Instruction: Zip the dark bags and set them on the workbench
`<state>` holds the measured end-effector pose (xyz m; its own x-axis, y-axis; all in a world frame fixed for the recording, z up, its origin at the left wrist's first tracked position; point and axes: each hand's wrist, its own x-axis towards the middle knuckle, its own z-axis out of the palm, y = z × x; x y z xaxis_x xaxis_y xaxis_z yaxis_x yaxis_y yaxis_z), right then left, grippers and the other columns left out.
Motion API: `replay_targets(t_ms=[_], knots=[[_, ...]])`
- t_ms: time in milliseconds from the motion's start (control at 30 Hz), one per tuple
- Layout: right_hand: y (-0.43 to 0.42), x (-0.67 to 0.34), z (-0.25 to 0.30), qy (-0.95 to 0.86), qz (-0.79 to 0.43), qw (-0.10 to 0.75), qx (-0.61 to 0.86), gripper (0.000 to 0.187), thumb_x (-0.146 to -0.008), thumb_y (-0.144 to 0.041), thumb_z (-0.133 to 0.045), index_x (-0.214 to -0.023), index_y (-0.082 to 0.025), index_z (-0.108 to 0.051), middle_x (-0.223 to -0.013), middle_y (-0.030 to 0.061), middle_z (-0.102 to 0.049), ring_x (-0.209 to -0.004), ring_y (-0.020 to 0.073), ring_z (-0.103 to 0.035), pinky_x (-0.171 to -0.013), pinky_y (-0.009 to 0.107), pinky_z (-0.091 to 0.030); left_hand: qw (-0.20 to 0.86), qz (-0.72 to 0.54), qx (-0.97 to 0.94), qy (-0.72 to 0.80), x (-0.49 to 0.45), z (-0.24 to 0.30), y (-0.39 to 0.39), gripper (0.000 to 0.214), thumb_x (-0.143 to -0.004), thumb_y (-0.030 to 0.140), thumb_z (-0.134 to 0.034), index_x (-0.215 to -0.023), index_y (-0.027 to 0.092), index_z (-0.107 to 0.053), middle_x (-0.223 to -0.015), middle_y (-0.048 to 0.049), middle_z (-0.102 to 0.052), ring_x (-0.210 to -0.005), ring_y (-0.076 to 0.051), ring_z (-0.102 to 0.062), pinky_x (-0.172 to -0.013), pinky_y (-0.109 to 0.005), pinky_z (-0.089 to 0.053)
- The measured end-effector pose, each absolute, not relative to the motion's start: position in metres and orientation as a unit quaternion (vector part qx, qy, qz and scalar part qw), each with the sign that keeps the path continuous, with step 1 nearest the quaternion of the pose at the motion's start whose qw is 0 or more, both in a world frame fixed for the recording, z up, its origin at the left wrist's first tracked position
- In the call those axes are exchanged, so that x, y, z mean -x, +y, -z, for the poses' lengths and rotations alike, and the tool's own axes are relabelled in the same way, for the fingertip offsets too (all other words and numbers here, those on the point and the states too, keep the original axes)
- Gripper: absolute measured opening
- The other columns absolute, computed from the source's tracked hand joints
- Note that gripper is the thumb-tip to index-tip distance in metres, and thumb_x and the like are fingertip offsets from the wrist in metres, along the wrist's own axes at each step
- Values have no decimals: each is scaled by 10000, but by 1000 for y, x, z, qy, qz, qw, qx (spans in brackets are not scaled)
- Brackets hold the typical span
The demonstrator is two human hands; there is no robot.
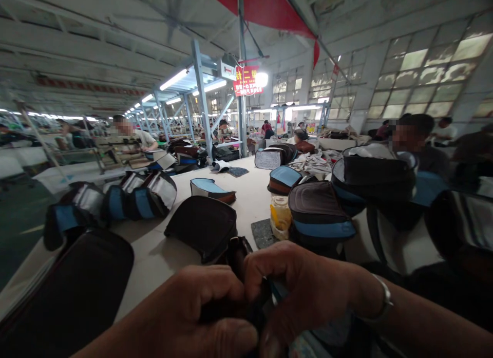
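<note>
Both my hands are closed close to the camera at the bottom of the view. My left hand [200,312] and my right hand [304,291] grip the same dark bag part [239,258], pinched between their fingers. A silver bangle [383,301] circles my right wrist. Much of the gripped piece is hidden behind my fingers. Just beyond it a dark brown bag panel [202,227] lies on the white worktable [154,255].
Blue, black and white bags [127,201] line the table's left edge, and more are piled high at the right [370,193]. A large dark bag [69,291] lies near left. A yellow container [280,214] stands mid-table. Other people sit at tables behind.
</note>
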<state>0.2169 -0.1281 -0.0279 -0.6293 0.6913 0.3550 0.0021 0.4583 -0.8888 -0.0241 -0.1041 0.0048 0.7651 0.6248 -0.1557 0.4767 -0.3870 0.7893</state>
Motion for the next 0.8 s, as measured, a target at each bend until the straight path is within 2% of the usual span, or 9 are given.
replay_targets(t_ms=[133,267,400,533,633,800], knots=[[-125,-223,46,-762,-467,360,268,454,-619,-316,-959,-936,-159,-675,-870,-28,-634,-764,97,-533,-716,215,-440,545,-48,-785,292,14,9,-101,311,-839,493,-704,-899,190,-742,-829,18,-595,-771,-167,-504,-643,-232,-387],[-124,-225,63,-687,-568,377,250,525,-615,-284,-964,-993,-145,-628,-951,6,-619,-859,116,-554,-760,232,-471,568,-46,-769,290,17,19,-95,254,-838,418,-696,-856,168,-740,-820,9,-559,-774,-167,-471,-665,-252,-367],[-125,-226,62,-652,-614,376,238,426,-720,-222,-900,-1018,-127,-609,-980,29,-604,-891,116,-554,-763,229,-483,600,-39,-744,292,16,16,-95,278,-824,421,-723,-849,144,-718,-750,28,-480,-689,-133,-375,-595,-254,-292],[-125,-225,58,-648,-622,374,233,347,-778,-201,-842,-1027,-123,-613,-982,37,-607,-894,120,-560,-773,243,-480,596,-64,-732,323,14,15,-95,333,-830,472,-740,-856,139,-724,-700,38,-490,-646,-118,-356,-562,-240,-271],[-124,-222,58,-644,-620,371,252,385,-748,-259,-878,-1003,-119,-627,-939,20,-608,-838,106,-545,-730,230,-453,595,-73,-733,321,14,17,-93,275,-829,419,-744,-846,145,-747,-709,33,-530,-654,-119,-394,-579,-237,-302],[-121,-213,64,-634,-622,373,270,526,-600,-299,-972,-966,-131,-633,-884,-6,-628,-767,94,-537,-659,213,-426,619,-79,-727,285,14,19,-90,267,-814,408,-756,-858,144,-767,-781,7,-586,-726,-147,-457,-652,-266,-347]])
